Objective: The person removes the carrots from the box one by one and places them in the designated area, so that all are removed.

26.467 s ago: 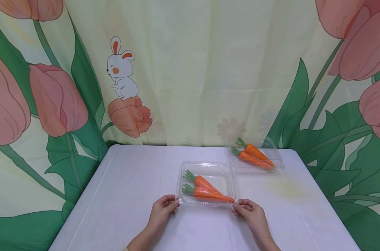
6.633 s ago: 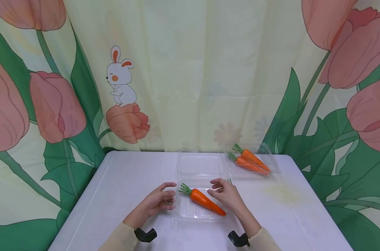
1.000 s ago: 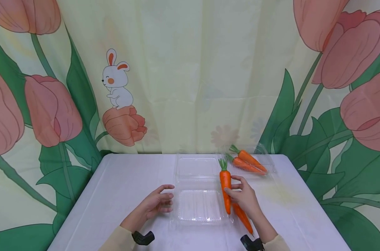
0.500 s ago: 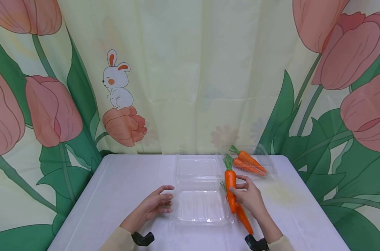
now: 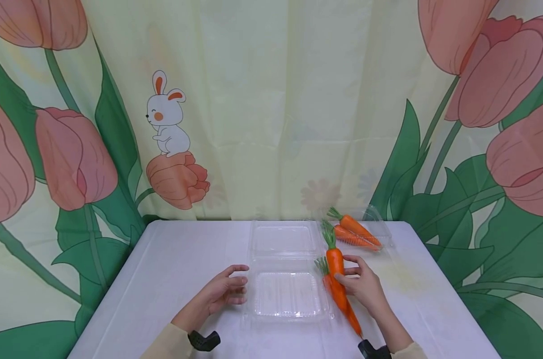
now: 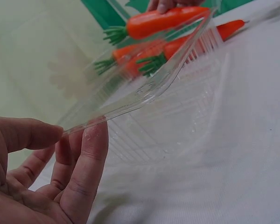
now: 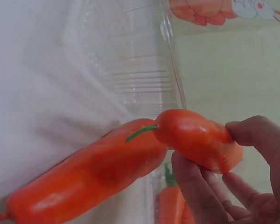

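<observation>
An open clear plastic clamshell container (image 5: 286,294) lies on the table, lid half folded back. At its left edge is my left hand (image 5: 222,292); in the left wrist view, thumb and fingers pinch the container's rim (image 6: 130,109). My right hand (image 5: 364,285) pinches an orange toy-like carrot (image 5: 335,262) with a green top, thumb on one side and fingers on the other. Directly below that carrot, a second carrot (image 5: 354,324) lies beside the container's right side, partly covered. In the right wrist view the held carrot (image 7: 191,137) overlaps the lying carrot (image 7: 79,182).
Another clear container (image 5: 385,234) with two carrots (image 5: 358,228) inside stands at the back right corner of the white-covered table (image 5: 186,249). Behind the table hangs a curtain (image 5: 253,124) printed with tulips and a rabbit.
Earlier, one carrot lay in the open container; now my right hand holds a carrot outside it. Over the last second that carrot has moved right and toward me. My left hand has stayed put.
</observation>
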Tool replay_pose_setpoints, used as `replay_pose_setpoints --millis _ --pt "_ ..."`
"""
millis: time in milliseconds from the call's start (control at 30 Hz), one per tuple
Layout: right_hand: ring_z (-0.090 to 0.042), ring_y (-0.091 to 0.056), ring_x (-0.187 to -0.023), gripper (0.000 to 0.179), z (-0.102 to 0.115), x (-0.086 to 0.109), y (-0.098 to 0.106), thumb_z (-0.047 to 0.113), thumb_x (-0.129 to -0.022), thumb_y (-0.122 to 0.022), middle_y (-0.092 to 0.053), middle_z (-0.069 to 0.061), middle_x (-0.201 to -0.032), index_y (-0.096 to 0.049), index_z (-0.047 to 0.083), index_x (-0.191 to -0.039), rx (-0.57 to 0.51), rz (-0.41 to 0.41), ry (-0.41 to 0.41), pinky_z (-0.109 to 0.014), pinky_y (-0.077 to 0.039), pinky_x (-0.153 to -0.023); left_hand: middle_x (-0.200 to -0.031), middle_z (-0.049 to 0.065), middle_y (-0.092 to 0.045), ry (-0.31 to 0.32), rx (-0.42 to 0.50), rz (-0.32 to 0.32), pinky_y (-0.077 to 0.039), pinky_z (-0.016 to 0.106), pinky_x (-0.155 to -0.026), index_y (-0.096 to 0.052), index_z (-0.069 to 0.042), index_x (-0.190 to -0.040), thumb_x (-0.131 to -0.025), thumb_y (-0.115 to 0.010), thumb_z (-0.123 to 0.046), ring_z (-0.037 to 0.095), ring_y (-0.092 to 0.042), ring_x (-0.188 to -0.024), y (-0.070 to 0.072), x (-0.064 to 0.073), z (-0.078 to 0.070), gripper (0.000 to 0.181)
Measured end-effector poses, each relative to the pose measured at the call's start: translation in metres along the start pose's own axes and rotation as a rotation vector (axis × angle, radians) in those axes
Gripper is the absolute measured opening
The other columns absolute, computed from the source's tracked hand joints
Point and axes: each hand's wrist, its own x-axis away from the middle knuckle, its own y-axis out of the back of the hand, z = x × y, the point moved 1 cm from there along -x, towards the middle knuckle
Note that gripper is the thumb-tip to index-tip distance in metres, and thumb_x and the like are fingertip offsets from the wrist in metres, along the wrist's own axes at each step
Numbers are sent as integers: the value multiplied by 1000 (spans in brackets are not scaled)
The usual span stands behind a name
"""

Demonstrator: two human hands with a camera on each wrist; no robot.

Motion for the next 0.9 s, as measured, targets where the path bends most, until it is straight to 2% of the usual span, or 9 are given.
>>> replay_pose_setpoints --millis 500,900 --pt "-22 -68 -87 68 -17 6 15 21 -91 -79 -64 -24 -120 -44 7 -147 80 16 -54 -37 -63 -73 -95 4 -64 -2 12 10 -63 32 -72 -47 -8 -143 -99 -66 -11 16 -63 -82 1 0 0 48" --pt "-20 -66 -85 65 -33 6 23 17 -91 -77 -65 -21 -116 -47 6 -147 156 52 -72 -36 -63 -74 -94 3 -64 5 10 7 -63 31 -72 -48 -8 -143 -100 -64 -11 16 -63 -82 2 0 0 46"
